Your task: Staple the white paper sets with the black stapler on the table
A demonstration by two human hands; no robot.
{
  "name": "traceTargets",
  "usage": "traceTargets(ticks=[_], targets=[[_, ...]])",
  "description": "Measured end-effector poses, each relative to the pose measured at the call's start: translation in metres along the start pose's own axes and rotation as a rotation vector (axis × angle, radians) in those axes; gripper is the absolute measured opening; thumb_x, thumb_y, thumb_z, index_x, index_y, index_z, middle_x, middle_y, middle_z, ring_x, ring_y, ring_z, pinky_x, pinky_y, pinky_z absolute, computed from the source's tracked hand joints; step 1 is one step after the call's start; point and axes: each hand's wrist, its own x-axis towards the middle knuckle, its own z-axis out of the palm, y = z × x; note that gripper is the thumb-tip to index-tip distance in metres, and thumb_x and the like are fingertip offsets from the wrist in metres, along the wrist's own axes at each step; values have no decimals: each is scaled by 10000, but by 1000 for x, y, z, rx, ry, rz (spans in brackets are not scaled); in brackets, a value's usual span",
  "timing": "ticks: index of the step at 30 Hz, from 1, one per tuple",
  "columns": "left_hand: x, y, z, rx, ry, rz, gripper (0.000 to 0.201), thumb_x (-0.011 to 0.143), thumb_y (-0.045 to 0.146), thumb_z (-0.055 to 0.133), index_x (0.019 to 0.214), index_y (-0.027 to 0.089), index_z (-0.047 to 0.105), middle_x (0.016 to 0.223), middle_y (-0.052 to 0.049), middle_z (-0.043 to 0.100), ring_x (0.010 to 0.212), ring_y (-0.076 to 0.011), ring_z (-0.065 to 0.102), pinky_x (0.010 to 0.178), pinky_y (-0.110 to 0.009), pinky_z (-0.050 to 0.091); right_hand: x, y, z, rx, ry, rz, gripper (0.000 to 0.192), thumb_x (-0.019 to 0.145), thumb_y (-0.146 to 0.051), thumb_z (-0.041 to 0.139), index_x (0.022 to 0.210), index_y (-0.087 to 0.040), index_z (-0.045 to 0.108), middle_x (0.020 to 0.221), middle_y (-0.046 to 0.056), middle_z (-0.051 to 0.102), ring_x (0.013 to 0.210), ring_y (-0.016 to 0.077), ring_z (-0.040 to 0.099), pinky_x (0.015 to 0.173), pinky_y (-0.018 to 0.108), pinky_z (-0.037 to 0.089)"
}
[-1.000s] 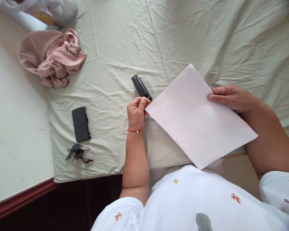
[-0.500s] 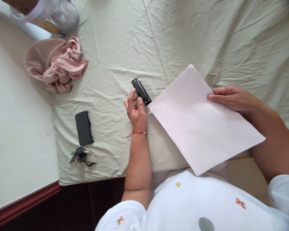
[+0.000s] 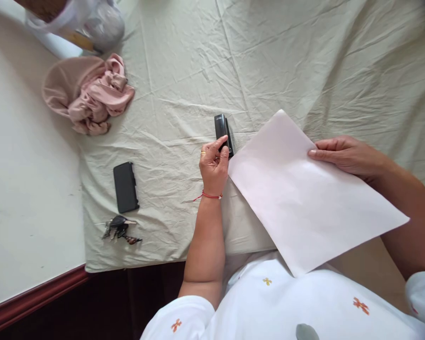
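Note:
A black stapler [image 3: 220, 126] lies on the cloth, its front end close to the left corner of a white sheet of paper [image 3: 304, 198]. My left hand [image 3: 214, 165] is at the stapler's near end, with the index finger and thumb closed on it and the other fingers curled. Whether the paper's corner sits inside the stapler's mouth I cannot tell. On the far right edge of the sheet, my right hand [image 3: 343, 153] pinches it, thumb on top and fingers underneath. The paper's near corner hangs over the table edge against the white shirt.
A wrinkled pale cloth [image 3: 177, 212] covers the table. At the left lie a black phone [image 3: 125, 187] and a bunch of keys [image 3: 118, 226]. Farther back are a crumpled pink cloth [image 3: 99, 94] and a clear plastic bag [image 3: 104, 26]. A white wall [image 3: 28, 165] borders the left side.
My left hand has come right, its fingers closing on the stapler, which has turned more upright in view. The paper has shifted slightly right and nearer my body, along with my right hand.

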Motion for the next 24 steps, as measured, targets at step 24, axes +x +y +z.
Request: traceTargets(ticks=[24], targets=[[0, 4, -4, -5, 131, 5, 261, 892, 361, 737, 1131, 274, 794, 1014, -37, 676, 856, -130, 599, 711, -228, 505, -8, 1, -5, 45, 127, 22, 129, 899, -273, 735, 992, -209, 797, 781, 47, 792, 540, 177, 707, 444, 240, 572]])
